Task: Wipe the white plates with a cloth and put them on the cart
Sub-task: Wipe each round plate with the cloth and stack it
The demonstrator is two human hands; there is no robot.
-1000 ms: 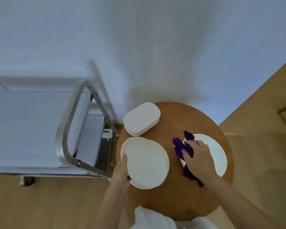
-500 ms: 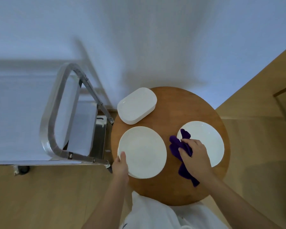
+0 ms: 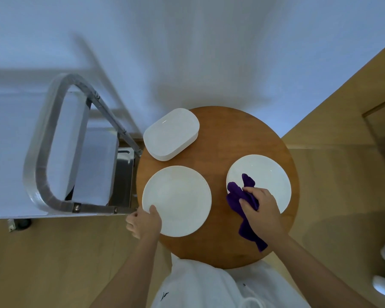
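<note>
Two round white plates lie flat on a round wooden table (image 3: 227,138). My left hand (image 3: 143,223) grips the near-left rim of the left plate (image 3: 177,200), thumb on top. My right hand (image 3: 262,212) holds a purple cloth (image 3: 238,196) over the near-left edge of the right plate (image 3: 265,176). A stack of rounded rectangular white plates (image 3: 171,133) sits at the table's far left. The metal cart (image 3: 53,152) stands to the left of the table, its handle loop nearest me.
A white wall fills the background. Wooden floor surrounds the table. My white shirt (image 3: 198,285) is at the bottom, against the table's near edge. A wooden panel or door (image 3: 382,121) is at the right.
The view has shifted. The left plate, lifted and tilted a second ago, now lies flat. My right hand with the cloth has stayed at the right plate's near-left edge.
</note>
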